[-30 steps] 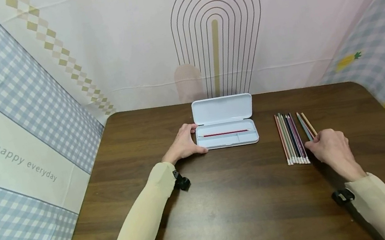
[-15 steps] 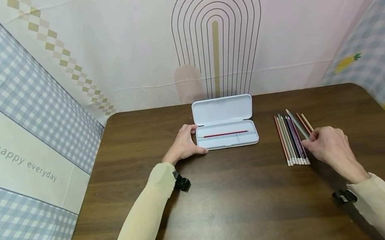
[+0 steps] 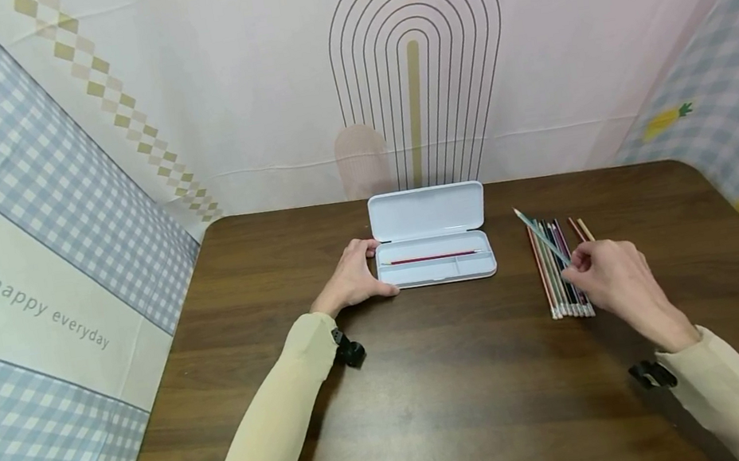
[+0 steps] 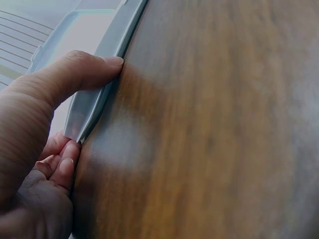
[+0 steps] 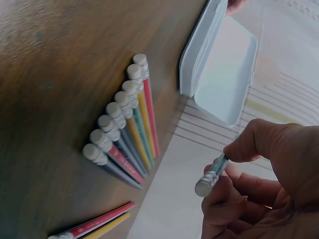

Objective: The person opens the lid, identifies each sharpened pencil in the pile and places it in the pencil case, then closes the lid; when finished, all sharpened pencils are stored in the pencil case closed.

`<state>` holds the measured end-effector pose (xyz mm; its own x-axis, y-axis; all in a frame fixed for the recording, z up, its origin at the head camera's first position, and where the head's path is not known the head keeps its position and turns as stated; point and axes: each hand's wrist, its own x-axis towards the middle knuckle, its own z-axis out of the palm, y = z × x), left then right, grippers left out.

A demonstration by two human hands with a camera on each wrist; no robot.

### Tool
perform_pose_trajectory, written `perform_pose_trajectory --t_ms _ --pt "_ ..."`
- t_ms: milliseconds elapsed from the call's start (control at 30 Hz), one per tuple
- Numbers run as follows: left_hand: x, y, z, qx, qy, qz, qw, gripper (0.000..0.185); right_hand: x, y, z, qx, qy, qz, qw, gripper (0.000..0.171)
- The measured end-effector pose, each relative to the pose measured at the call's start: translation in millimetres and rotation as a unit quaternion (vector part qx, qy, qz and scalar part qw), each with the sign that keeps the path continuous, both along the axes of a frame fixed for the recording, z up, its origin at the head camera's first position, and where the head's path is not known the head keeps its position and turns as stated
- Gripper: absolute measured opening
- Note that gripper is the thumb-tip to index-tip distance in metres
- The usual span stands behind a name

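My left hand (image 3: pixel 351 274) grips the left end of a white pencil case (image 3: pixel 477 267), thumb on its front side and fingers at the back corner. The case lies with its lid (image 3: pixel 427 210) raised, and a red pencil (image 3: pixel 433 257) rests lengthwise inside. My right hand (image 3: pixel 615 276) pinches a teal pencil (image 3: pixel 539 234) between thumb and fingers, tip pointing away and to the left. In the right wrist view its white eraser end (image 5: pixel 203 188) sticks out toward the camera. Beneath it, a row of pencils (image 3: pixel 552 282) lies side by side on the table.
To the right of the row lie a red pencil (image 5: pixel 102 219) and a yellow pencil (image 5: pixel 112 228), partly behind my right hand in the head view. The brown wooden table (image 3: pixel 438 389) ends at a patterned cloth backdrop (image 3: pixel 260 87). A checked cloth (image 3: pixel 738 83) hangs at the right.
My right hand has lifted the teal pencil from beside the red and yellow ones and carried it left, over the row. My left hand and the case have stayed put.
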<state>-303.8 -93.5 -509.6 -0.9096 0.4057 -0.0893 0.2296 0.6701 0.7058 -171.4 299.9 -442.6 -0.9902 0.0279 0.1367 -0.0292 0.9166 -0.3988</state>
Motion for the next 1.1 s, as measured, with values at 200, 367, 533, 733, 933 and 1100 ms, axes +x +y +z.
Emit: perform_pose_trajectory --t_ms 200,367,533,733,933,1100 --pt "0.1 -1.2 -0.2 -0.005 -0.002 -0.001 1.0 0.092 -4.9 -10.9 3.9 -0.011 0.001 0.038 0.999 0.013" --pt "-0.1 -1.5 -1.2 -0.006 -0.002 -0.001 1.0 0.093 -12.1 -20.4 4.8 -0.012 0.038 0.069 0.997 0.01" --pt "0.4 -1.4 -1.0 -0.008 0.002 -0.002 1.0 0.094 -19.7 -28.5 5.2 -0.025 0.056 0.095 0.994 0.008" --pt "-0.5 -0.8 -1.5 -0.006 0.003 -0.003 1.0 0.093 -30.8 -37.1 3.0 -0.018 0.09 0.137 0.986 0.008" --pt "-1.6 -0.5 -2.4 -0.002 0.004 -0.002 1.0 0.093 -43.7 -45.2 -2.7 -0.017 0.102 0.179 0.978 0.007" --pt "-1.7 -0.6 -2.6 -0.002 0.002 -0.002 1.0 0.092 -55.1 -50.9 -6.9 -0.002 0.099 0.211 0.973 0.009"
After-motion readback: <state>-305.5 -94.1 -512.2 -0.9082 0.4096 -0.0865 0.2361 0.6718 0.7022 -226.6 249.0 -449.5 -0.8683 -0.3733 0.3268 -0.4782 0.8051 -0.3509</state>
